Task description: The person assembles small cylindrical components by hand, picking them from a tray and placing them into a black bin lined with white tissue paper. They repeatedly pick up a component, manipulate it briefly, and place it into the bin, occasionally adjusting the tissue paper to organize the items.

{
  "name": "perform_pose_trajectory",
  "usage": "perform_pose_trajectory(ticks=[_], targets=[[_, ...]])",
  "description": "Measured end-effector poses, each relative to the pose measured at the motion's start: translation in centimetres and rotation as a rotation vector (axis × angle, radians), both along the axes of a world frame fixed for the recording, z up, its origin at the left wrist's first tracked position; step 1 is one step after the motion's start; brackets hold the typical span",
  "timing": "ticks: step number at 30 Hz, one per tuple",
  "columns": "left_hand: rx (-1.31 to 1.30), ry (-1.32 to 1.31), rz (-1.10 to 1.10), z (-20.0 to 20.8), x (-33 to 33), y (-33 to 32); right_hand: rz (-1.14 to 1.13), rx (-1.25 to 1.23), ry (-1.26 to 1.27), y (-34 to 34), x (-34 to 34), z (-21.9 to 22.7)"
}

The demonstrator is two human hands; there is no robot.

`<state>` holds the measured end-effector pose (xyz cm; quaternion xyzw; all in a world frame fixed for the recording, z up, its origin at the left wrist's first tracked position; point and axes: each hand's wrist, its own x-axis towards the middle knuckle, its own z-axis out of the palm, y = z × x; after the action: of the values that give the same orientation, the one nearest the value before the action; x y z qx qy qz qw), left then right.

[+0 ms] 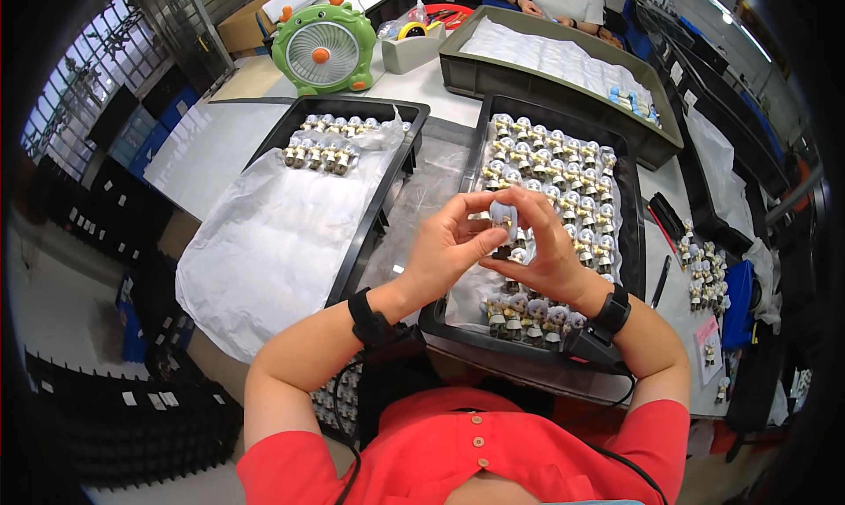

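Between my two hands I hold a small figurine [502,216] with pale hair, raised over the right-hand black tray [630,280]. My left hand [453,241] pinches it from the left, thumb and fingers closed around it. From the other side, the fingers of my right hand [547,251] grip the same figurine at its top and base. Rows of similar figurines [587,207] stand or lie on white paper in that tray, and several more fill its near end. My hands hide part of the middle rows.
Left of it, another black tray [380,192] has white paper and figurines at its far end. A green cartoon-shaped fan [323,51] stands behind. A large grey bin [563,100] sits at the back, near a person [563,3]. More figurines [704,272] and a pen [661,281] lie right.
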<state>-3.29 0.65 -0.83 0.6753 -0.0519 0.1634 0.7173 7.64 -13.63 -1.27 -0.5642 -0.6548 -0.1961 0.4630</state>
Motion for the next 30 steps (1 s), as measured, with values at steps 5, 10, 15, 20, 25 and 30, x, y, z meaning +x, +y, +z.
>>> perform_pose_trajectory(ticks=[5, 10, 15, 20, 25, 30], targets=[[-0.12, -0.015, -0.072, -0.8, 0.1, -0.3, -0.016, -0.051, -0.18, 0.2, -0.2, -0.2], [-0.176, -0.044, -0.114, 0.3, 0.2, -0.2, -0.093, -0.001, -0.174, 0.0, -0.2, 0.4], [-0.25, 0.001, -0.245, 1.0, 0.2, 0.2, -0.043, -0.046, 0.06, 0.0, 0.4, 0.1], [-0.328, 0.065, -0.249, 0.5, 0.4, 0.6, 0.008, -0.131, 0.287, -0.1, 0.4, -0.1], [-0.309, 0.117, -0.181, 0.2, 0.4, 0.8, 0.035, -0.182, 0.417, -0.2, 0.5, -0.2], [-0.337, 0.108, -0.183, 0.3, 0.5, 0.8, 0.076, -0.181, 0.482, 0.0, 0.7, -0.6]])
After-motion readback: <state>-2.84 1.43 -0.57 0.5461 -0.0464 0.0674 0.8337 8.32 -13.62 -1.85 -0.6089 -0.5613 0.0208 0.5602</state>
